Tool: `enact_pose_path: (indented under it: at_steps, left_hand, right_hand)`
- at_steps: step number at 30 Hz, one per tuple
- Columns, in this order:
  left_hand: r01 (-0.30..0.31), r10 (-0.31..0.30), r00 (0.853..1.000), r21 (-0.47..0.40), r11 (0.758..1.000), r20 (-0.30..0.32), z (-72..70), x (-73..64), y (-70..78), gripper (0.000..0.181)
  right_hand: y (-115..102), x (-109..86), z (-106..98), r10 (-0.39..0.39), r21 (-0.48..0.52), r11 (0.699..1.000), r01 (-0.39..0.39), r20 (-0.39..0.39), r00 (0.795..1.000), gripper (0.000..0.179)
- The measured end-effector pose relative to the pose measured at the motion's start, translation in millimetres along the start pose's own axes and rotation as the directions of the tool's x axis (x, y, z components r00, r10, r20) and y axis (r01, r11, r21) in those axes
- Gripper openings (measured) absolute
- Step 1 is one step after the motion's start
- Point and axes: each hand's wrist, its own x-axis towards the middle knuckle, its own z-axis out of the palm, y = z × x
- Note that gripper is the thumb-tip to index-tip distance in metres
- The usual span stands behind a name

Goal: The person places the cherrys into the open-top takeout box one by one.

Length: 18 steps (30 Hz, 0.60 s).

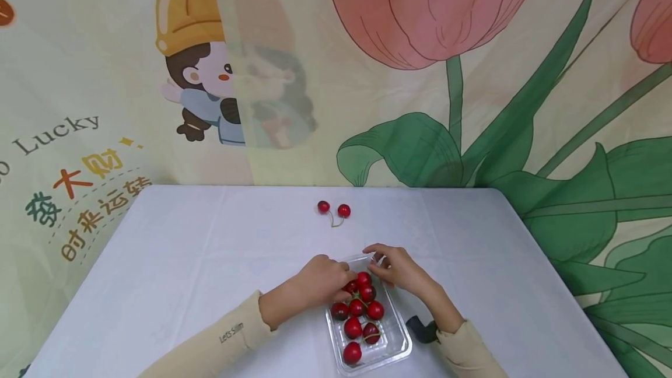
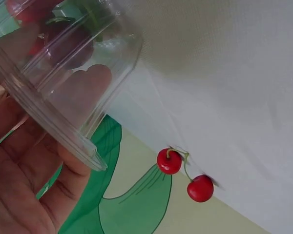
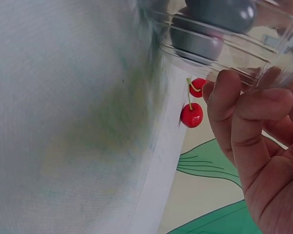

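A clear plastic container (image 1: 401, 350) with several red cherries (image 1: 353, 328) in it sits on the white table. My left hand (image 1: 322, 280) reaches over its left rim, fingers inside. Thumb and forefinger stand on either side of a cherry (image 1: 349, 286) and seem to pinch it; the fingertips are partly hidden. In the left wrist view, a dark cherry (image 2: 71, 46) and fingers show through the clear wall. My right hand (image 1: 401, 270) holds the far right corner of the container, fingers bent at the rim. Right wrist view: curled fingers (image 3: 249, 117) touch the wall.
Two cherries joined by their stems (image 1: 343, 210) lie on the white tablecloth (image 1: 252, 232) beyond the container, near the table's far edge. A black object (image 1: 422, 329) is by my right wrist. Behind the table hangs a printed cloth (image 1: 294, 162) with tulips and a cartoon figure.
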Motion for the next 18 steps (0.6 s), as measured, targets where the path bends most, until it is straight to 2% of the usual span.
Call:
enact_pose_path:
  at_steps: [7,15,18]
  left_hand:
    - [0.0,-0.003,1.0,-0.071,0.997,-0.029,-8.0,-2.4,-5.7,0.02]
    - [0.003,-0.018,0.995,-0.161,0.987,-0.098,-17.4,-3.8,-17.4,0.021]
    - [-0.002,-0.021,0.991,-0.17,0.985,-0.132,-18.5,-4.5,-21.3,0.021]
  right_hand:
    - [-0.3,-0.5,-0.1,-0.017,-0.009,1.0,0.017,-0.007,1.0,0.033]
    - [-0.1,0.2,0.0,-0.027,-0.016,1.0,0.027,-0.011,1.0,0.033]
    - [-0.1,0.2,-0.1,-0.022,-0.013,1.0,0.022,-0.01,1.0,0.034]
